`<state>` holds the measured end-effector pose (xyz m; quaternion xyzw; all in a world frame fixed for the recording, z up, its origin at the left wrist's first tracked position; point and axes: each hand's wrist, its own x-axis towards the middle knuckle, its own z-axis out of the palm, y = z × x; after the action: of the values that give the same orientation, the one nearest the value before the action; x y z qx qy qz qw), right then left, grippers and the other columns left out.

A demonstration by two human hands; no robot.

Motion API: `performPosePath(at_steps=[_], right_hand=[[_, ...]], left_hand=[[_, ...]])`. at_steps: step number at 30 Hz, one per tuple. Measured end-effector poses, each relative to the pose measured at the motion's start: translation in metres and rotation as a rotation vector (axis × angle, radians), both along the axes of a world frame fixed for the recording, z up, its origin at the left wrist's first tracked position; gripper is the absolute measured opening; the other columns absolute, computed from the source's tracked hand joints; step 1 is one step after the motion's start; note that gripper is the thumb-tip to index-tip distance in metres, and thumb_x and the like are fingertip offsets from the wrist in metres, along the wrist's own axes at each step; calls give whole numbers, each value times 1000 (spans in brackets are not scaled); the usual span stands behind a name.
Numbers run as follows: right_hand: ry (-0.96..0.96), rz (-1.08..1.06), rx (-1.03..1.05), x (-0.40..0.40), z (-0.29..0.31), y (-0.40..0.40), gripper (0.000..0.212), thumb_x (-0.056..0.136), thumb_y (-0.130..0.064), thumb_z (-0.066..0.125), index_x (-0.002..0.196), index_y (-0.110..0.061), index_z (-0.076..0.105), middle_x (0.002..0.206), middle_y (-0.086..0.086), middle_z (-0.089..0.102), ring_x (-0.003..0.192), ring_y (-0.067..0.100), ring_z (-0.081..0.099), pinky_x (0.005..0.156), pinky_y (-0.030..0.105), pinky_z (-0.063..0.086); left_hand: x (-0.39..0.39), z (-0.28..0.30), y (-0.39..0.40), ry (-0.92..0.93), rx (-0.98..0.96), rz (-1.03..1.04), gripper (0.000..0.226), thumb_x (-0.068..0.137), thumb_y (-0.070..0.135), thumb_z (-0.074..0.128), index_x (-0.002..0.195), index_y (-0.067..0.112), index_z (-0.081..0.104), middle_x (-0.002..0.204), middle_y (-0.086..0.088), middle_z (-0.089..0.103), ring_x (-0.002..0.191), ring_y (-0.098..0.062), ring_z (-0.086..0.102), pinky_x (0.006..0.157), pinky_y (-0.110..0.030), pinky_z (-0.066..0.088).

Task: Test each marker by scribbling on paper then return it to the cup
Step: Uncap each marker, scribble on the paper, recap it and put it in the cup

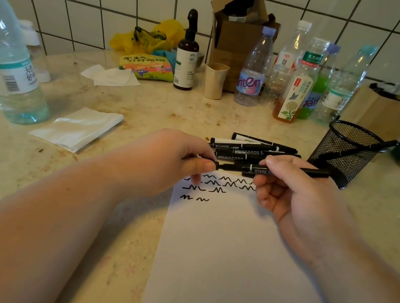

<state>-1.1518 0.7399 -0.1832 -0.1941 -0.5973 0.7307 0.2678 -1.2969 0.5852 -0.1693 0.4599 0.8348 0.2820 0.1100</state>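
I hold one black marker (241, 167) level above the top of the white paper (228, 260). My right hand (299, 193) grips its barrel, and my left hand (173, 163) pinches the cap end between thumb and fingers. Black scribbles (214, 185) run in a few rows across the paper's top. Several more black markers (252, 147) lie in a pile just beyond my hands. To the right stands the black mesh cup (345, 151), with one marker (377, 146) leaning out over its rim.
Several plastic bottles (295, 74) line the tiled wall behind the cup, next to a beige cup (214, 80) and a dark pump bottle (187, 52). A large water bottle (9, 61) stands at the left. Folded tissue (76, 129) lies left of my hands.
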Motion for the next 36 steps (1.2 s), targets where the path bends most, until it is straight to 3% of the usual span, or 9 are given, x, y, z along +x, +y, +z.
performPosePath(at_steps=[10, 16, 18, 22, 29, 36], right_hand=[[-22, 4, 49, 2, 1, 1, 10, 92, -12, 64, 84, -9, 70, 63, 8, 69, 51, 13, 58, 47, 20, 47], [-28, -6, 63, 2, 0, 2, 8, 91, -14, 66, 87, -10, 72, 65, 8, 72, 52, 13, 59, 49, 20, 47], [-28, 5, 59, 2, 0, 1, 7, 86, -15, 69, 87, -9, 73, 67, 9, 73, 52, 13, 60, 49, 21, 47], [1, 36, 29, 4, 3, -2, 28, 67, -26, 73, 87, -7, 75, 69, 12, 74, 54, 14, 62, 50, 20, 49], [27, 97, 66, 4, 1, -6, 15, 71, -20, 74, 77, -8, 79, 71, 16, 74, 58, 17, 66, 54, 23, 54], [39, 117, 77, 4, 0, -6, 15, 70, -20, 75, 77, -8, 80, 71, 17, 73, 58, 20, 67, 56, 25, 55]], left_hand=[[1, 1, -1, 17, -26, 0, 15, 96, 39, 55, 106, 41, 66, 85, 23, 70, 84, 8, 59, 69, -9, 40], [2, 3, -1, -8, -30, -30, 18, 97, 34, 56, 109, 44, 65, 91, 23, 70, 82, 3, 60, 73, -18, 47], [3, 3, -1, -20, -24, -45, 18, 96, 34, 57, 109, 44, 64, 90, 25, 71, 79, 4, 60, 73, -19, 47], [2, 3, -1, 6, -28, -26, 11, 95, 38, 58, 101, 39, 67, 85, 21, 70, 77, 1, 60, 65, -19, 43], [7, 2, -1, 67, -21, -72, 15, 96, 40, 53, 97, 32, 66, 80, 11, 66, 78, 1, 55, 61, -11, 42], [10, 3, -1, 27, -6, -73, 16, 97, 39, 53, 92, 31, 65, 78, 6, 66, 72, -8, 56, 59, -20, 44]])
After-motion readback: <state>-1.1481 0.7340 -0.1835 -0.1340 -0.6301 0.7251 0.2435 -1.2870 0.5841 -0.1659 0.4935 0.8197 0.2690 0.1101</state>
